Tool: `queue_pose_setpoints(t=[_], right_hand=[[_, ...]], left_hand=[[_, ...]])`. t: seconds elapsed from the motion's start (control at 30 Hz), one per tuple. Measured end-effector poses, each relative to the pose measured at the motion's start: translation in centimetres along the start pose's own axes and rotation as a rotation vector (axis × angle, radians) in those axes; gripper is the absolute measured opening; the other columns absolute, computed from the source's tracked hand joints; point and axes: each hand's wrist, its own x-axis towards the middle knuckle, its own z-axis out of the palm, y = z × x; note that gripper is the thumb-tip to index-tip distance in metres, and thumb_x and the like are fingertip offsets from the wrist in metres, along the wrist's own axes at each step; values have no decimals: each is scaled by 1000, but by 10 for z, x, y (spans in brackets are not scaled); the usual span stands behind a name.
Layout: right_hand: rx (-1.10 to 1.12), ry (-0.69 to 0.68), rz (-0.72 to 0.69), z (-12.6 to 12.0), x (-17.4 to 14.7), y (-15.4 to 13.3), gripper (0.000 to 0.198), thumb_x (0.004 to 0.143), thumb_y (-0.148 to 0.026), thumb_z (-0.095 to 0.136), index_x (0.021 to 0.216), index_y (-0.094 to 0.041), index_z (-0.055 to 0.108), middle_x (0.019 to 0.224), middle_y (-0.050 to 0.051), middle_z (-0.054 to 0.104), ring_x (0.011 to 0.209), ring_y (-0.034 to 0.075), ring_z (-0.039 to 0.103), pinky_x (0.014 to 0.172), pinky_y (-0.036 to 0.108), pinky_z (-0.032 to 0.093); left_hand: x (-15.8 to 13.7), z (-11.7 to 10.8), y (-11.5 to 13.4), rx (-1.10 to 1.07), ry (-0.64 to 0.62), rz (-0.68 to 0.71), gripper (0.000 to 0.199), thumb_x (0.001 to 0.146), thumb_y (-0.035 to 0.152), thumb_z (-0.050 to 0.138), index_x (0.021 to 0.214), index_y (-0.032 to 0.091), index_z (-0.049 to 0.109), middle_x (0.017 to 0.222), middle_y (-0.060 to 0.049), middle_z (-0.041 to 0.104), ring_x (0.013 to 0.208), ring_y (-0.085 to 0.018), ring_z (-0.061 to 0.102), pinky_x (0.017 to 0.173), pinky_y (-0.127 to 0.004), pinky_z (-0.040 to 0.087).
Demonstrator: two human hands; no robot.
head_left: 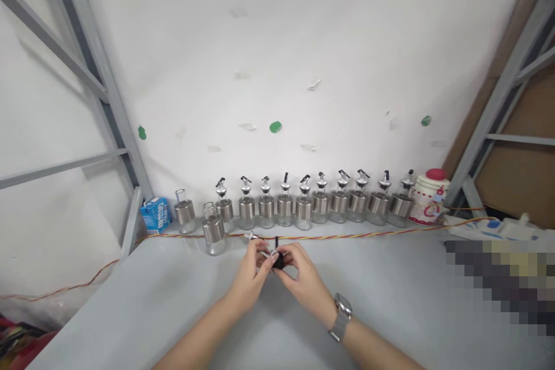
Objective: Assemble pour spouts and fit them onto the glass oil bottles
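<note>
My left hand (251, 272) and my right hand (300, 272) meet over the table, fingers closed around a small black and silver pourer stopper (278, 261). Its black end shows between the fingertips; much of the rest is hidden. Just behind the left fingers is a silver spout tip (251, 236); whether it belongs to the same piece I cannot tell. A thin black piece (276, 241) sticks up beyond the fingertips. Nearest on the left, an open-necked glass bottle (214, 234) with a metal sleeve stands upright. A second bottle without a pourer (185, 217) is behind it.
Several bottles with pourers (285, 205) stand along the wall. A blue carton (156, 215) sits at the left end, a white jar with a red lid (429, 196) at the right. A twisted red and yellow wire (347, 236) crosses the table. White power strips (489, 228) lie at right.
</note>
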Motion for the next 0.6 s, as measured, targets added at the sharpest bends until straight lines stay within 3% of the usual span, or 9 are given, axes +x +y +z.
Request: queue_pose_setpoints(t=[0.2,0.4,0.5,0.6], right_hand=[[13,8,-11,-1,-1,3,30,72,-12,53,101,-22,51,95,5,48,84,16,53,78,32,46],[332,-83,71,-5,3,-2,42,71,-27,61,110,-24,46,112,7,47,96,18,53,84,35,45],[421,-46,193,-6,6,-3,31,76,-37,55,102,-21,50,105,7,55,94,19,54,85,37,43],[374,39,262,-5,8,3,25,78,-40,52,90,-18,54,90,6,60,85,18,57,80,36,44]], left_hand=[[-1,-5,3,272,-101,-6,23,80,44,40,80,21,42,67,2,53,60,-13,50,58,-23,35],[0,-5,2,135,-186,-40,24,84,43,32,78,21,41,60,3,54,57,-13,53,55,-22,36],[0,-4,3,129,-193,-36,24,84,43,31,77,21,41,59,3,55,57,-13,54,57,-23,37],[-2,-3,4,216,-197,-26,26,84,44,31,73,22,40,57,3,57,57,-14,54,59,-23,37]])
